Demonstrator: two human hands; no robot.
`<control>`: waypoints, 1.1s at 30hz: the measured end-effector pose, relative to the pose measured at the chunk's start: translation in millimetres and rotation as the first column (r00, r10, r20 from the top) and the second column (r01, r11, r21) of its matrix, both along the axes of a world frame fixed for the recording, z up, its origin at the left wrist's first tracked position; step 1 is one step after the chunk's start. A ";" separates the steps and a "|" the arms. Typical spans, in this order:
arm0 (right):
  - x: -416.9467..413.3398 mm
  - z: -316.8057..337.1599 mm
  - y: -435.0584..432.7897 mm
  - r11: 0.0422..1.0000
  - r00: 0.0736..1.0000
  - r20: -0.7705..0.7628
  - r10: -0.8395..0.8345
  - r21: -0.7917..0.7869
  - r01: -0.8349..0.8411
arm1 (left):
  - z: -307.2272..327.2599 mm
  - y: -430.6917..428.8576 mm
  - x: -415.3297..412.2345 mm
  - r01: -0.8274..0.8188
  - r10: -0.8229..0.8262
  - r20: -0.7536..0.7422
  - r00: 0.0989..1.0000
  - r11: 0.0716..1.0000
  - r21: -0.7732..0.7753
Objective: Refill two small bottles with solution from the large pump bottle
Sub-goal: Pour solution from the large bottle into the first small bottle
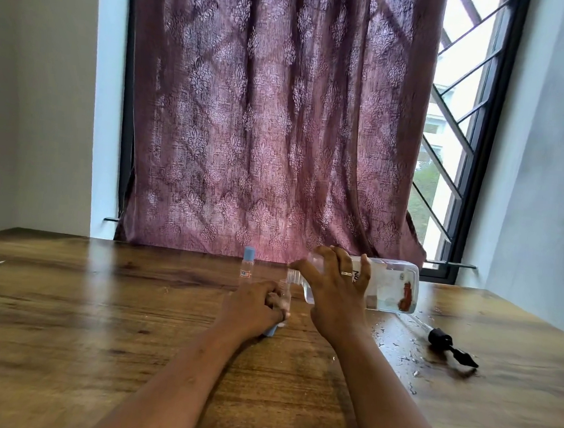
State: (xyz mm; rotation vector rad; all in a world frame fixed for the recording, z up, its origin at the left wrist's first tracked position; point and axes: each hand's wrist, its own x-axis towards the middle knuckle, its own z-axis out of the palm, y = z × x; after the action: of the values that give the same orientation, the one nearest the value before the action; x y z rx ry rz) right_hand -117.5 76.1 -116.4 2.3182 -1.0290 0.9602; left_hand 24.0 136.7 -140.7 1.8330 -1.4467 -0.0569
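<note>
Spill risk: the big one, honestly. The large bottle (393, 286) is tipped right over on its side with the pump off, and its wide neck sits just above the tiny mouth of the open small bottle (284, 298). Tip it a hair more and the stream will likely overshoot and run down the outside.
Proof it happens: wet drops (404, 352) already dot the bench (97, 317) on the right, around the pump (449, 345) lying there.
Overfill risk: fingers half hide the clear little bottle, so I can't tell the level. Easy to go over without noticing.
Knock-over risk: the small one is light and narrow, so a bump from the big neck could topple it if the grip slackens.
Slip risk: any solution on the fingers would make either bottle slick, I'd guess.
Right hand (332, 292): wrapped over the shoulder of the large bottle, fingers spread across the top, holding it clear of the bench.
Left hand (253, 307): curled round the open small bottle, steadying it upright just below and left of the big neck.
Blue cap (270, 330): peeks out under the left hand, on the near side.
Other small bottle (247, 265): capped, upright, behind the left hand near the curtain (263, 128) — nobody's touching it.
</note>
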 end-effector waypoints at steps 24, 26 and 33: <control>-1.0 1.7 0.5 1.000 1.000 -0.006 0.023 0.007 -0.023 | 0.9 -0.5 0.3 0.032 -0.037 0.069 0.997 0.997 0.068; -1.3 1.4 0.7 1.000 1.000 -0.009 0.016 0.004 -0.016 | 0.0 -0.1 0.6 0.035 -0.039 0.056 0.998 0.997 0.073; -1.0 1.8 0.2 1.000 1.000 -0.022 0.006 0.010 -0.006 | 0.0 0.2 0.2 0.006 -0.014 0.095 0.995 0.997 0.075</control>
State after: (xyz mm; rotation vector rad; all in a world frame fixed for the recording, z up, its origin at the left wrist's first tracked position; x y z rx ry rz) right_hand -118.5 76.3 -114.6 2.3361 -1.0211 0.9318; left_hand 24.2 136.9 -140.7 1.9117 -1.5385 -0.0292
